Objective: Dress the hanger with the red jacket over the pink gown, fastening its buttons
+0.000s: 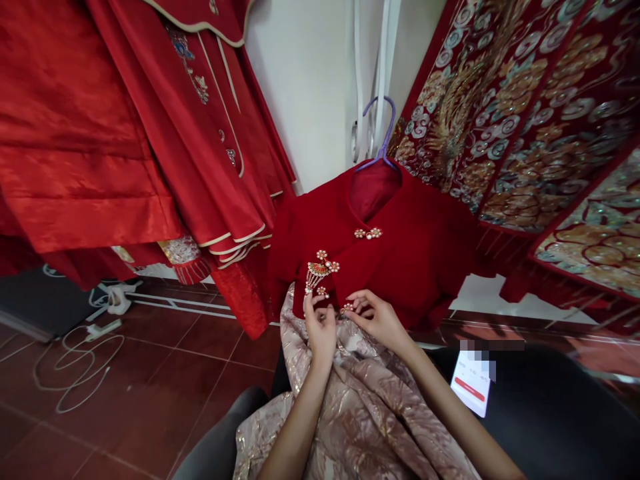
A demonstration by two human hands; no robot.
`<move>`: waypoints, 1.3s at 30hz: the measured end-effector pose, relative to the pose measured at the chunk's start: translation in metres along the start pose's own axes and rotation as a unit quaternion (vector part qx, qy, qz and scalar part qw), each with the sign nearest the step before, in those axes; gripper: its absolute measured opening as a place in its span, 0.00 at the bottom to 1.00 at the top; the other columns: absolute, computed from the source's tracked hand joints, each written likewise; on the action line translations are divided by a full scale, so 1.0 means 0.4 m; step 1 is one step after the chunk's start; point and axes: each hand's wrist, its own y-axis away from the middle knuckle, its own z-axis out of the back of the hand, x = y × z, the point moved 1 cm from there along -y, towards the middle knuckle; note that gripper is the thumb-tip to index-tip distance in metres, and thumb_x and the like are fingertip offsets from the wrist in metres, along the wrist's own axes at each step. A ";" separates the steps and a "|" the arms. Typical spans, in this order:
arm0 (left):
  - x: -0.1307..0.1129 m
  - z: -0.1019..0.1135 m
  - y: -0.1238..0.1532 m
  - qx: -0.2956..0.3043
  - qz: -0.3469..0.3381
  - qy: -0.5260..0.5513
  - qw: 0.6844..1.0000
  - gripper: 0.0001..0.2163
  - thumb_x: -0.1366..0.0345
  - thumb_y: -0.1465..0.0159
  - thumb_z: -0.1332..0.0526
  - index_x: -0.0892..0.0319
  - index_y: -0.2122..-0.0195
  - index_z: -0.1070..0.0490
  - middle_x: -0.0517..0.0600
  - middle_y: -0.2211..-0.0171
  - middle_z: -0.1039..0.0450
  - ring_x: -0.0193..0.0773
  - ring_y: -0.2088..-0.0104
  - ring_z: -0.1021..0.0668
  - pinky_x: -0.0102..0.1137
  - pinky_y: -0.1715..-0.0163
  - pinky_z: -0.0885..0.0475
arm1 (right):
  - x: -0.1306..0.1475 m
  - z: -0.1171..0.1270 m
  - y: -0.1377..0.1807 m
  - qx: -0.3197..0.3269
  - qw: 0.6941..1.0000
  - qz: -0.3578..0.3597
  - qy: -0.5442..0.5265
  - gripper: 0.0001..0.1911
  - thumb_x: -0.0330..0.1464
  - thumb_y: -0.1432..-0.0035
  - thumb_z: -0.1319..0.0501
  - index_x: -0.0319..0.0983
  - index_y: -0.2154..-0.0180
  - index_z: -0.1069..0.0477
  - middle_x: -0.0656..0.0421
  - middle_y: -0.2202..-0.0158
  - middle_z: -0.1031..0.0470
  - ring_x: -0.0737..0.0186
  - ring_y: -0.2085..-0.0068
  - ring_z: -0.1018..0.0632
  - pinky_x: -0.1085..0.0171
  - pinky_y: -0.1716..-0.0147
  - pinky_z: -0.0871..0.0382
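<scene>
A dark red velvet jacket (415, 247) hangs in front of me on a purple hanger (385, 143). Pearl flower-shaped buttons (369, 233) fasten its collar, and a fan-shaped brooch (319, 269) with beaded strands sits on the chest. My left hand (321, 330) is just below the brooch, its fingers bent together by the strands; what they pinch is hidden. With thumb and fingertips, my right hand (375, 319) grips a small pearl flower button (347, 308) at the jacket's front. Below both hands spreads a pinkish-gold brocade skirt (360, 393).
Red garments (200, 133) hang on the left, and heavily embroidered ones (530, 133) on the right. A lit phone (471, 380) lies on a dark surface at my right. White cables (80, 360) trail over the tiled floor (165, 393).
</scene>
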 end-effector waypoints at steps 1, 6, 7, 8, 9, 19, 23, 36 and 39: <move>-0.003 -0.001 0.000 0.005 0.002 0.012 1.000 0.27 0.65 0.39 0.42 0.56 0.39 0.45 0.58 0.49 0.33 0.30 0.69 0.25 0.26 0.73 0.24 | -0.001 0.001 0.000 0.004 1.000 0.004 0.004 0.14 0.38 0.46 0.35 0.39 0.59 0.28 0.59 0.67 0.26 0.64 0.66 0.24 0.66 0.69 0.26; -0.023 -0.003 0.000 0.026 0.018 0.058 0.998 0.25 0.66 0.40 0.41 0.57 0.40 0.43 0.58 0.50 0.32 0.29 0.70 0.24 0.27 0.72 0.23 | -0.006 -0.002 0.001 -0.002 1.000 0.018 0.022 0.11 0.36 0.43 0.38 0.39 0.59 0.25 0.57 0.64 0.25 0.63 0.64 0.23 0.65 0.66 0.25; -0.027 -0.002 0.000 0.033 0.019 0.064 0.997 0.25 0.66 0.40 0.41 0.57 0.41 0.42 0.58 0.50 0.32 0.29 0.71 0.24 0.27 0.71 0.23 | -0.006 -0.004 0.001 -0.005 0.999 0.020 0.024 0.11 0.36 0.43 0.39 0.39 0.59 0.25 0.57 0.64 0.25 0.63 0.64 0.23 0.65 0.65 0.25; -0.030 -0.001 0.000 0.038 0.017 0.069 0.997 0.24 0.66 0.40 0.41 0.58 0.42 0.41 0.57 0.50 0.31 0.29 0.71 0.24 0.27 0.71 0.23 | -0.005 -0.006 0.002 -0.008 0.999 0.024 0.025 0.11 0.36 0.42 0.39 0.39 0.58 0.25 0.56 0.63 0.25 0.63 0.64 0.23 0.65 0.65 0.25; -0.033 0.000 0.001 0.040 0.013 0.073 0.996 0.23 0.66 0.40 0.41 0.58 0.43 0.40 0.57 0.51 0.30 0.29 0.71 0.24 0.28 0.70 0.23 | -0.004 -0.008 0.002 -0.011 0.999 0.028 0.026 0.11 0.35 0.42 0.39 0.39 0.58 0.25 0.56 0.63 0.25 0.63 0.63 0.23 0.65 0.65 0.24; -0.029 0.004 0.001 0.047 0.013 0.024 0.999 0.17 0.66 0.39 0.42 0.61 0.48 0.31 0.59 0.47 0.28 0.31 0.70 0.22 0.29 0.69 0.23 | -0.001 -0.040 -0.001 -0.080 0.996 0.040 0.021 0.11 0.38 0.39 0.41 0.39 0.60 0.25 0.54 0.62 0.25 0.61 0.63 0.22 0.63 0.65 0.23; -0.024 0.002 0.000 0.048 0.004 0.009 0.999 0.18 0.66 0.39 0.42 0.61 0.48 0.30 0.58 0.47 0.27 0.32 0.68 0.22 0.29 0.66 0.23 | 0.004 -0.046 -0.027 -0.079 0.996 0.045 0.019 0.11 0.38 0.39 0.41 0.39 0.59 0.25 0.54 0.61 0.25 0.61 0.62 0.22 0.63 0.64 0.23; -0.028 -0.001 -0.040 0.002 -0.025 -0.035 0.999 0.12 0.62 0.42 0.36 0.63 0.59 0.26 0.56 0.60 0.22 0.34 0.68 0.22 0.29 0.68 0.25 | 0.019 -0.065 -0.065 -0.073 0.995 0.065 -0.004 0.10 0.37 0.40 0.41 0.39 0.61 0.26 0.54 0.61 0.26 0.62 0.63 0.22 0.63 0.64 0.22; -0.030 0.002 -0.046 0.005 -0.025 -0.041 0.999 0.11 0.64 0.42 0.37 0.63 0.60 0.25 0.55 0.63 0.21 0.35 0.69 0.22 0.29 0.68 0.25 | 0.020 -0.067 -0.067 -0.080 0.995 0.065 -0.002 0.11 0.39 0.40 0.40 0.39 0.62 0.26 0.55 0.62 0.26 0.62 0.64 0.22 0.62 0.64 0.21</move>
